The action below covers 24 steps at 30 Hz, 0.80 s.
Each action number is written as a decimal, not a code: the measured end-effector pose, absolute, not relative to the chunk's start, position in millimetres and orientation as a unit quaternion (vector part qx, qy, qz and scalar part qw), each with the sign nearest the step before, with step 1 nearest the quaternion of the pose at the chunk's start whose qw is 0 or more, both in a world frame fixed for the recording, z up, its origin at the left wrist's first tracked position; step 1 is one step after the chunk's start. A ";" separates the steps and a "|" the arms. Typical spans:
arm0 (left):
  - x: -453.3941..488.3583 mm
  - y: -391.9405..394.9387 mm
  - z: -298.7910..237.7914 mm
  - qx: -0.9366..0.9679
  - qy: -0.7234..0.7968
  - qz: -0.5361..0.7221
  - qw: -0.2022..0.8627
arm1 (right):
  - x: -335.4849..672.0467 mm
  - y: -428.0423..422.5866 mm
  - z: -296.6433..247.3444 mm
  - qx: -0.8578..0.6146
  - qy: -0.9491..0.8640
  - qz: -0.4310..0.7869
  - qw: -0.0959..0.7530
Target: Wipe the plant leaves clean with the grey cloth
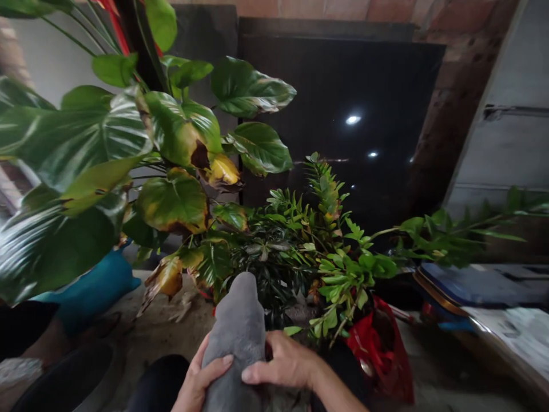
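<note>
Bottom centre of frame: left hand (198,382) and right hand (286,363) both clasp a grey cloth (238,320), fingers curled over its lower part from either side. The cloth stands upright, its rounded tip close against the foliage of the ZZ plant (317,252). A red plastic bag (380,350) lies just right of the right wrist, under the plant's lower stems. Lower left: a dark basin rim (64,377), with a teal pot (92,289) above it. A large-leaved plant (107,149) overhangs the left half of the frame. Bare floor (158,332) shows left of the cloth. At the right edge is a stack of flat trays (467,285).
</note>
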<state>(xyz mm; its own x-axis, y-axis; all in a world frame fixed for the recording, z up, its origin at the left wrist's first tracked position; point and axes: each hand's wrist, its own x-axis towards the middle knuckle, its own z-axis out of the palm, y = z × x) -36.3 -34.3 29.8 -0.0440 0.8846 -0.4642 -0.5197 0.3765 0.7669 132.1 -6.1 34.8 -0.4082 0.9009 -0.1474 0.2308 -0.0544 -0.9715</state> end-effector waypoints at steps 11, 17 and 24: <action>-51.1 -34.5 45.2 0.168 0.529 0.524 0.646 | 136.4 64.5 10.5 -0.672 -0.445 0.340 0.485; -58.6 1.7 93.9 0.346 0.478 0.556 0.585 | 127.6 81.1 8.0 -0.680 -0.405 0.336 0.511; -36.6 55.1 115.3 0.398 0.414 0.558 0.598 | 115.6 78.6 -7.2 -0.583 -0.401 0.514 0.485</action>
<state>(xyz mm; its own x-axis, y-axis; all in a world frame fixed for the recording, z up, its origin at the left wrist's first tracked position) -36.6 55.1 115.3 0.0333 0.9981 -0.0511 -0.3379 0.0594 0.9393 115.6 78.6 -7.2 0.1492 0.9662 -0.2101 -0.0309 -0.2078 -0.9777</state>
